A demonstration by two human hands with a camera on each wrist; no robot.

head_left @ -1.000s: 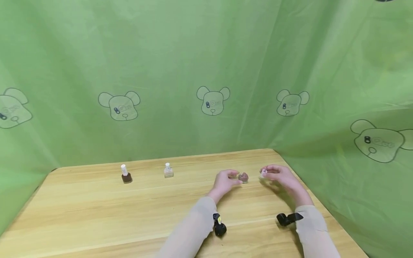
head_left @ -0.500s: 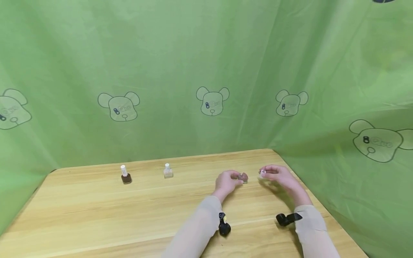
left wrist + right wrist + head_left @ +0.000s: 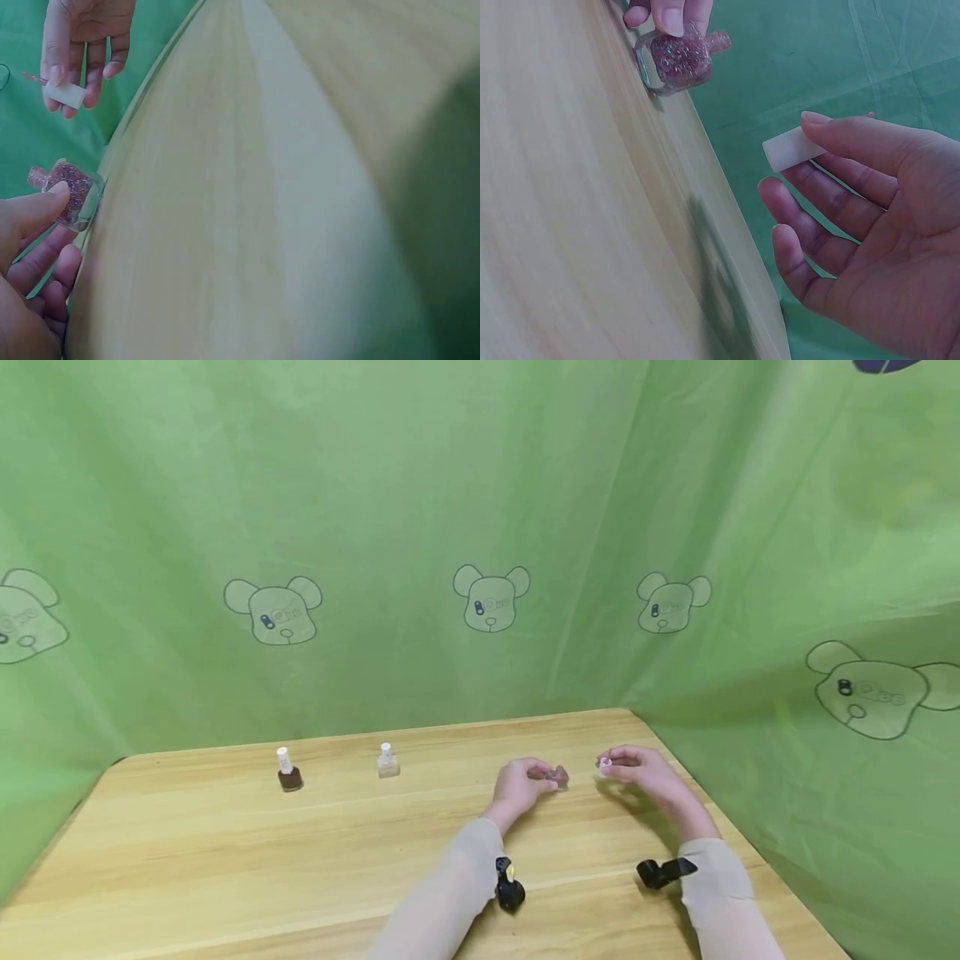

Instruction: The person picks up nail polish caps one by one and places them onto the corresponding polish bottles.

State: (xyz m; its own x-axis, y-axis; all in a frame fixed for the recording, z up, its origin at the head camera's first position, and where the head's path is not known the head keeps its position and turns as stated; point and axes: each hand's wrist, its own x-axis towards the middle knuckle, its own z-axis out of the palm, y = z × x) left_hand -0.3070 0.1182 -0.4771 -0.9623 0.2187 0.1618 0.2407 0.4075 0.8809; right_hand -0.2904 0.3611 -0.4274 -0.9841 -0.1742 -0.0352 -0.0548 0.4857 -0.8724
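Note:
My left hand (image 3: 517, 789) pinches a small clear nail polish bottle (image 3: 71, 195) of pink glitter between thumb and fingers. Its neck is uncapped in both wrist views. To the right, my right hand (image 3: 651, 772) holds the bottle's white brush cap (image 3: 791, 148) between thumb and fingertips, the brush end (image 3: 34, 77) pointing away past the fingers. A gap separates bottle and cap, and both are close over the far right part of the table. Most of the brush is hidden behind the right thumb in the right wrist view.
A dark nail polish bottle (image 3: 290, 777) with a white cap stands at the back left of the wooden table (image 3: 247, 860). Right of it stands a clear bottle (image 3: 387, 766), also white-capped. A green curtain (image 3: 390, 527) hangs behind and along the right side.
My left forearm shifted slightly right, then back left, with the bottle staying pinched. The right hand keeps its hold on the brush cap and has barely moved. The view drifts slightly.

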